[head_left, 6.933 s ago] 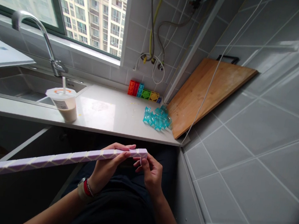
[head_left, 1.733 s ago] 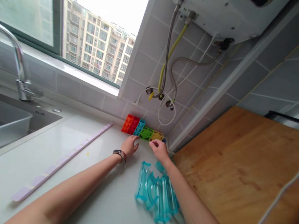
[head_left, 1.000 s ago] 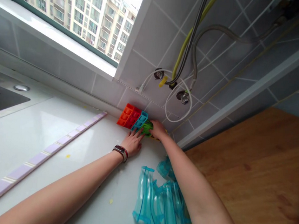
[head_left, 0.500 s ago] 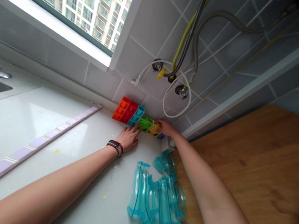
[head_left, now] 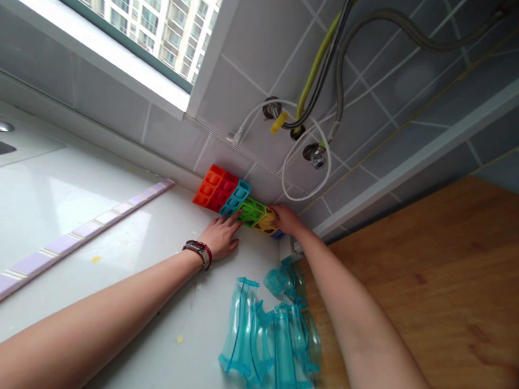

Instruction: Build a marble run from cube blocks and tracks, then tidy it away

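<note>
A row of colourful plastic toy blocks stands on the white counter against the tiled wall: red-orange blocks (head_left: 215, 188) at the left, then a light blue block (head_left: 236, 197), a green block (head_left: 251, 214), a yellow block (head_left: 266, 221), and a dark blue one (head_left: 277, 234) at the right end. My left hand (head_left: 219, 238) rests with its fingers stretched out, their tips touching the front of the light blue and green blocks. My right hand (head_left: 286, 219) is bent around the yellow block from the right. Part of its grip is hidden.
Several clear turquoise plastic track pieces (head_left: 268, 342) lie in front, beside a wooden board (head_left: 438, 285). A lilac-striped strip (head_left: 71, 240) crosses the counter at the left. Hoses and a looped white cable (head_left: 285, 160) hang on the wall. A sink edge (head_left: 29, 157) shows at far left.
The whole view has shifted slightly. Both hands stay at the row of blocks, with no clear change in their hold or in the row.
</note>
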The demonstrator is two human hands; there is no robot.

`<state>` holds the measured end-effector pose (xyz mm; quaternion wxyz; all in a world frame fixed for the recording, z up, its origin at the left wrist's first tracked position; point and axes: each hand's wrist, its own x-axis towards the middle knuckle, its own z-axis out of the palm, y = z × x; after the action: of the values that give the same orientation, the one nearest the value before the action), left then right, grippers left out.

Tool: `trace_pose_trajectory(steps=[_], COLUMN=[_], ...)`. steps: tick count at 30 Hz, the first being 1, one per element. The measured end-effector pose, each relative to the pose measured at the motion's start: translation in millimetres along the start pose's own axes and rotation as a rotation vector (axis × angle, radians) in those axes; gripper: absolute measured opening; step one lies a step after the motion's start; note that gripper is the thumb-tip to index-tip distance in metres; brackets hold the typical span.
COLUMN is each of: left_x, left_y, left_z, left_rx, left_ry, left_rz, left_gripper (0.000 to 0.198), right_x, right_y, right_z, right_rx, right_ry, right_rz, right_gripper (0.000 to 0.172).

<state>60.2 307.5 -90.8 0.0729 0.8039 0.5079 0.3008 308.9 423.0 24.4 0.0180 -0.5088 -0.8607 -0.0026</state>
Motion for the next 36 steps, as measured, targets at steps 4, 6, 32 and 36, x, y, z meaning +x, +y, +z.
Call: trace_pose_trajectory(steps=[4,6,32,36], left_x=[0,0,1,1], left_y=[0,0,3,2], left_z=[0.7,0.8,-1.9,0.3], left_rx=[-0.020,-0.026,-0.017,-0.016], left_ry=[0.009,0.013,0.022,0.011], left_rz=[-0.004,-0.004,-0.047,-0.051], left_gripper=[0.053,0.051,0.035,0.041], right_x=[1,1,45,46], right_y=[0,0,-83,-81], right_z=[0,-1,19,21], right_rx=[0.027,0.039,-0.004,0.031], right_ry=[0.024,0.041,0.112,0.094], right_rz=[0.005,0.010,-0.033,-0.034], right_gripper=[0.058,0.056,0.027,0.029])
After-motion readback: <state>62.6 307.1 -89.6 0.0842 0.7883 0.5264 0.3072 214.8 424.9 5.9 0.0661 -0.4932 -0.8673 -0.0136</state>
